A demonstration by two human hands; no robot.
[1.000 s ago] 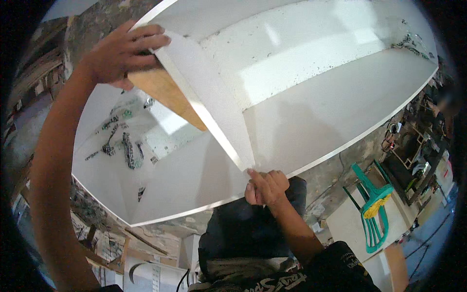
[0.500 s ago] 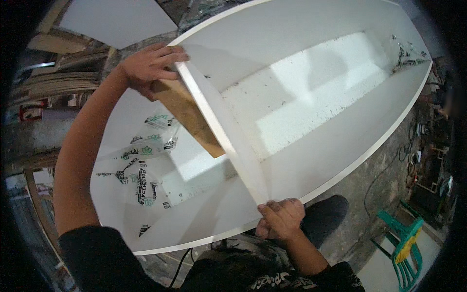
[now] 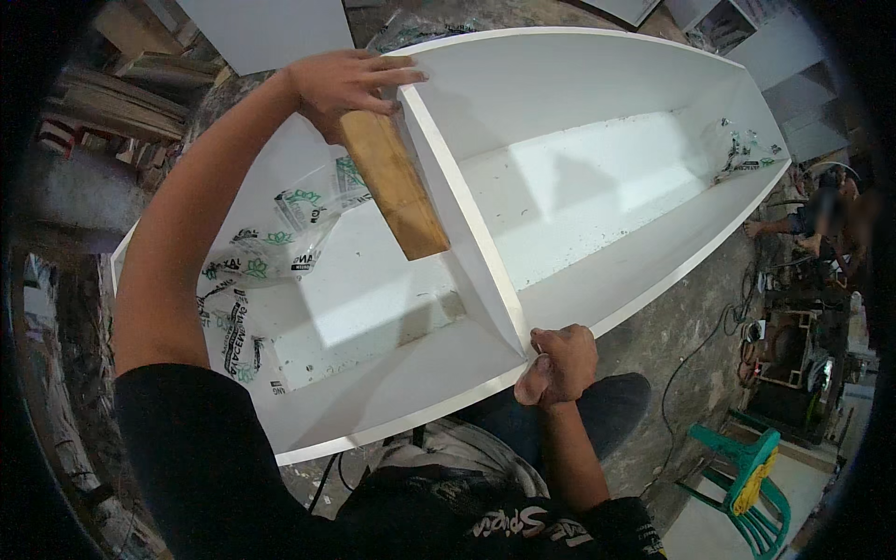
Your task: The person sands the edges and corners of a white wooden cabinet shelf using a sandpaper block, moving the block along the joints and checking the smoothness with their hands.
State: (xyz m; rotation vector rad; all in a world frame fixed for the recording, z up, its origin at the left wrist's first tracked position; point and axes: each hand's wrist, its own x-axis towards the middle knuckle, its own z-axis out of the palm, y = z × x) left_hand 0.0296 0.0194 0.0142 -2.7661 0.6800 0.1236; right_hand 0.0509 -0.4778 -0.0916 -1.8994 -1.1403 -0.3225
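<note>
A large white open cabinet, shaped like a long box, lies in front of me with its open side up. A white divider panel crosses its inside. At the panel's far end, my left hand grips the upper end of a brown wooden block, its fingers reaching over the cabinet's far rim. The block slants down into the left compartment beside the panel; its grip end is partly hidden by the palm. My right hand is closed on the near rim where the divider meets it, thumb against the edge.
Printed clear plastic film lies in the left compartment, with more film at the right end. A green plastic chair stands at lower right. A cable runs over the floor. Another person sits at far right.
My left hand and the wooden block's lower end have shifted, and more of the block's broad side shows. My right hand has turned on the near rim. The view has shifted too.
</note>
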